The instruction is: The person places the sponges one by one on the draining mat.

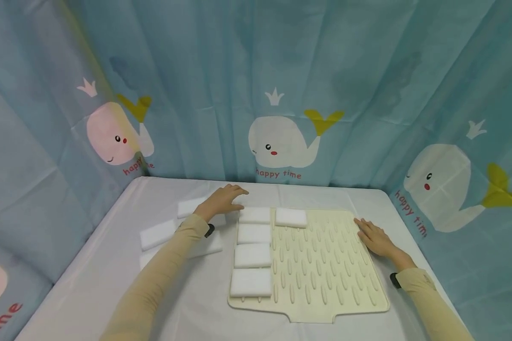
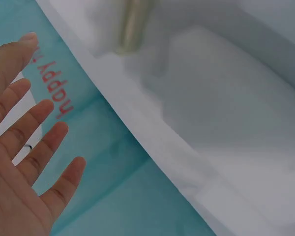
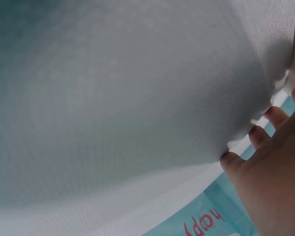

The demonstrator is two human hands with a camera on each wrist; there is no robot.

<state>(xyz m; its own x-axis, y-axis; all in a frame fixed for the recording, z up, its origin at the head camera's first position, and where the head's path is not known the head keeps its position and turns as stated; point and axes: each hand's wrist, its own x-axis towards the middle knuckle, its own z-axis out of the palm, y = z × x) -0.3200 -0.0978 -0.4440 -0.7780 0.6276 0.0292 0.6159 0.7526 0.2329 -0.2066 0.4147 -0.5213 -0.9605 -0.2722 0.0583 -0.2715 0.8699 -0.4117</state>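
Note:
A cream ridged mat (image 1: pixel 324 265) with a tab at its near edge lies on the table. White rectangular sponge blocks line its left side, with the farthest sponge (image 1: pixel 254 215) beside my left hand (image 1: pixel 224 201). One more white sponge (image 1: pixel 291 218) sits to the right of that one along the far edge. My left hand holds nothing; in the left wrist view its fingers (image 2: pixel 39 157) are spread and extended. At the mat's upper right edge rests my right hand (image 1: pixel 375 239), fingers extended, palm down. In the right wrist view its fingertips (image 3: pixel 229 160) touch the pale surface.
Several loose white sponges (image 1: pixel 158 234) lie left of the mat, partly hidden under my left forearm. The white-covered table (image 1: pixel 89 293) is enclosed by a blue curtain (image 1: pixel 222 94) printed with whales at the back and sides.

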